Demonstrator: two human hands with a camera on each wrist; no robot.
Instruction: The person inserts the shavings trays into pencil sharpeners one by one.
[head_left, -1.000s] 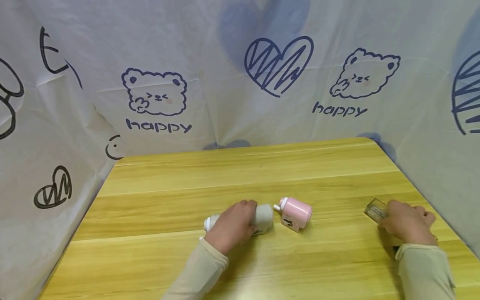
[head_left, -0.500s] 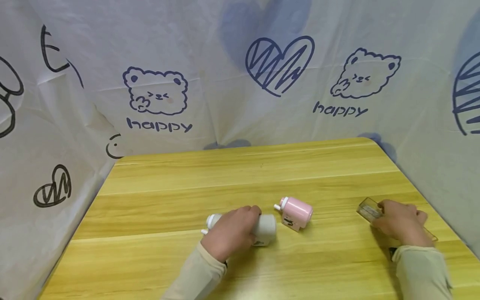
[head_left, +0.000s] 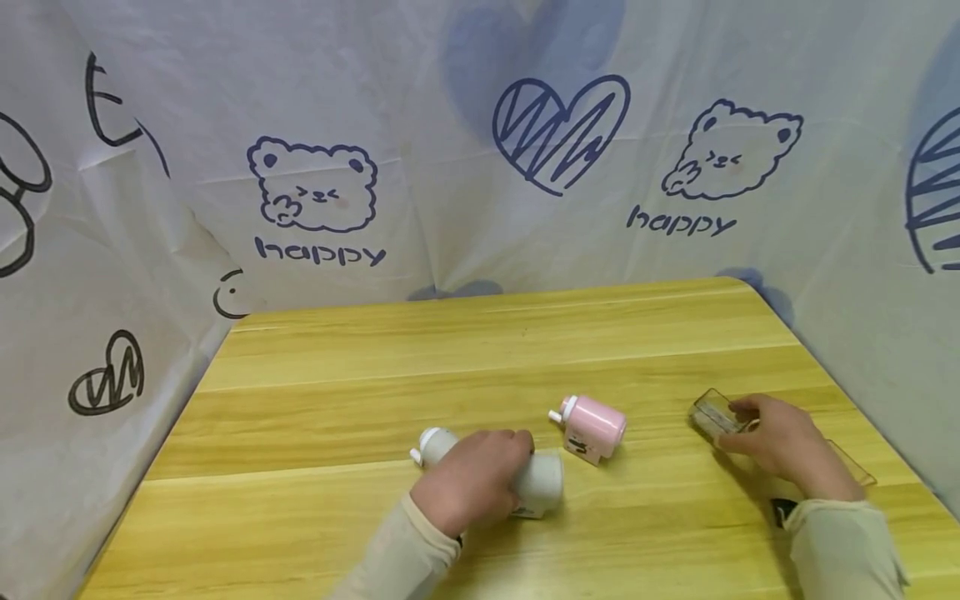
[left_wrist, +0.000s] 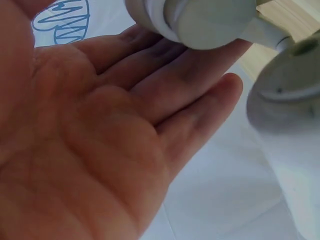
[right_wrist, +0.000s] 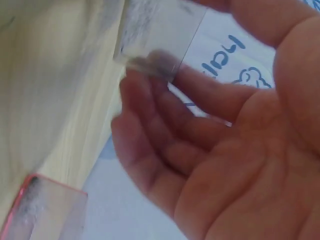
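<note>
My left hand [head_left: 476,483] grips a grey-white bottle [head_left: 542,482] around its middle. The bottle lies sideways, its white cap [head_left: 435,440] and small spout pointing left. In the left wrist view, the bottle's cylinder [left_wrist: 215,20] crosses the fingertips. A pink bottle [head_left: 596,425] of similar shape, also with a white cap and spout, lies just right of the left hand. Farther right, my right hand [head_left: 780,442] pinches a small clear rectangular box [head_left: 712,414] between thumb and fingers. The same clear box [right_wrist: 155,35] appears at the fingertips in the right wrist view.
A second clear piece with a reddish-orange edge [head_left: 851,464] lies behind the right hand, partly hidden by it. The yellow wood-grain table [head_left: 375,358] is backed by white cloth [head_left: 450,208] with bear and heart drawings.
The left hand and grey-white bottle have moved toward me and slightly right. My right hand has carried the clear box leftward, exposing more of the orange-edged piece. The pink bottle stays put.
</note>
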